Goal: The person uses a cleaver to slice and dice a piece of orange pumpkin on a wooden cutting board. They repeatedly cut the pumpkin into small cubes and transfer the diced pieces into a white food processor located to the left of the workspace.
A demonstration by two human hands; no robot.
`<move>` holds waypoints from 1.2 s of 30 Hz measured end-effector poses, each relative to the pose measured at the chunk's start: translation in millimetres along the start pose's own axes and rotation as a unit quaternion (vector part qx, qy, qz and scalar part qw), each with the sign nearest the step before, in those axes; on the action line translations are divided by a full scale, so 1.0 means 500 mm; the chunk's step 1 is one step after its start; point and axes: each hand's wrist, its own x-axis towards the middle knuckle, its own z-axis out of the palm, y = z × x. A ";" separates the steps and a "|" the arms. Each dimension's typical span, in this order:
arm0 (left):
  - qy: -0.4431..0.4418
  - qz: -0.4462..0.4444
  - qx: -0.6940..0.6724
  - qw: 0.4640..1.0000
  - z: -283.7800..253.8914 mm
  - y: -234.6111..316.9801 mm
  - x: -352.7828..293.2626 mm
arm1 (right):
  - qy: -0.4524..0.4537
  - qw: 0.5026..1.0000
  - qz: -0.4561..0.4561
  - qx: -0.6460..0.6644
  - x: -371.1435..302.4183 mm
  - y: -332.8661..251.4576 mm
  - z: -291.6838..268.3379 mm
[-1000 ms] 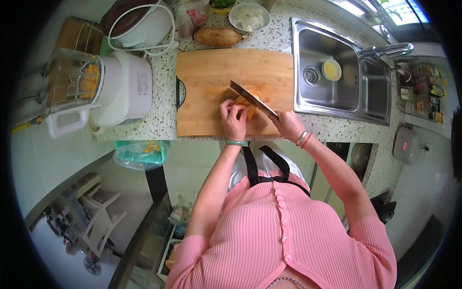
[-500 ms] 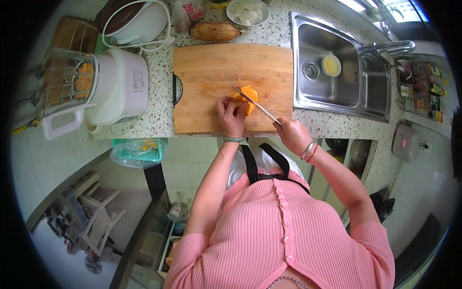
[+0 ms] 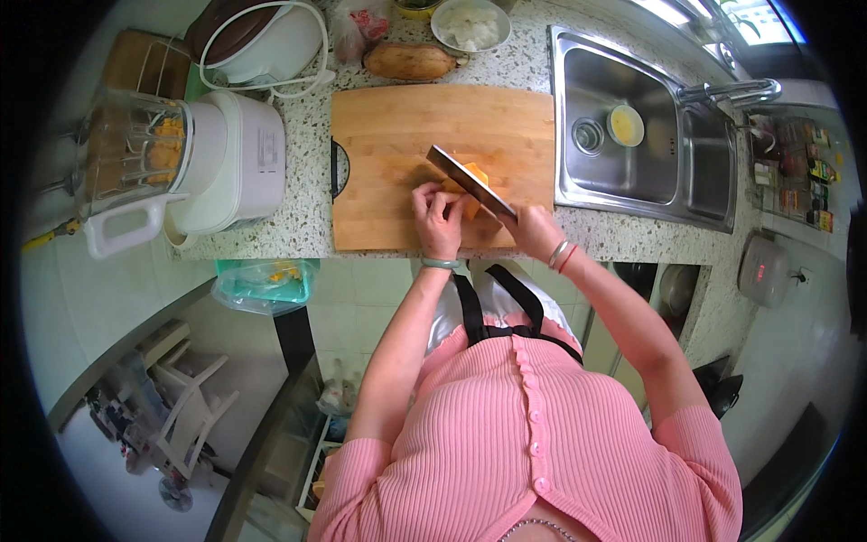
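On the wooden cutting board [image 3: 397, 117] lies a piece of firm orange vegetable [image 3: 479, 171], pumpkin by its look, partly hidden by the blade. My left hand [image 3: 439, 226] is closed, its bent fingertips pressed on the left side of the piece. From the right, my right hand [image 3: 540, 233] grips the handle of a kitchen knife [image 3: 470, 183]. Its broad blade slants across the piece toward the upper left, its flat side turned upward. Whether the edge is in the flesh cannot be made out.
Beyond the board lie a brown tuber [image 3: 411, 62] and a bowl of white pieces [image 3: 471, 25]. A steel sink [image 3: 566, 172] with a small yellowish bowl [image 3: 625, 126] is on the right. At left stands a white appliance [image 3: 239, 163] beside a clear jug [image 3: 135, 149] holding orange pieces. A turquoise bin [image 3: 262, 285] hangs below the counter edge.
The knife blade has tipped so its broad side shows, and its tip has moved up and left. My right hand has shifted slightly left and up. My left hand stays at the piece.
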 end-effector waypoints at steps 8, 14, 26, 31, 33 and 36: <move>-0.005 0.009 0.025 1.000 0.000 -0.013 0.001 | 0.048 0.997 0.027 -0.044 -0.017 -0.036 0.034; 0.000 0.005 0.005 1.000 0.006 -0.029 -0.008 | 0.033 0.999 0.000 -0.021 -0.008 -0.019 -0.019; -0.015 -0.031 -0.028 0.999 -0.005 0.002 -0.006 | 0.056 0.998 -0.030 0.015 -0.062 -0.027 -0.031; -0.074 0.082 0.142 0.984 -0.015 0.028 -0.010 | 0.081 0.996 -0.021 0.044 -0.062 -0.008 -0.031; -0.111 0.049 0.179 0.976 -0.018 0.027 -0.008 | 0.095 0.994 -0.026 0.057 -0.061 -0.001 -0.032; -0.085 0.058 0.171 0.980 -0.028 0.013 0.016 | 0.095 0.993 -0.027 0.065 -0.068 0.005 -0.047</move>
